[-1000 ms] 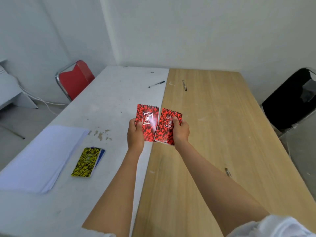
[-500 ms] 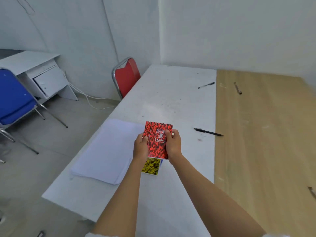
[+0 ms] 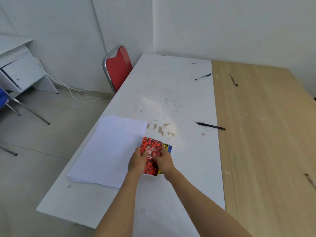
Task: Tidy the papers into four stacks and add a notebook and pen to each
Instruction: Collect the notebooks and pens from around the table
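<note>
A red-and-black spiral notebook (image 3: 151, 158) lies on top of a yellow and a blue notebook (image 3: 166, 147) on the white table (image 3: 164, 93). My left hand (image 3: 137, 162) grips its left edge and my right hand (image 3: 163, 160) grips its right edge. A second red notebook is not separately visible. Directly left of them lies one thick pile of white papers (image 3: 107, 149). One black pen (image 3: 210, 125) lies right of the notebooks. Another black pen (image 3: 203, 76) lies at the far side of the white table. A dark pen (image 3: 233, 79) is on the wooden table.
A wooden table (image 3: 266, 134) adjoins the white one on the right, with another pen (image 3: 310, 180) near its right edge. A red chair (image 3: 118, 67) stands at the white table's left side. A white desk (image 3: 18, 69) and a blue chair (image 3: 4, 96) are further left.
Both hands brought the two red notebooks together, carried them left and lowered them onto the yellow and blue notebooks beside the paper pile. My view turned left.
</note>
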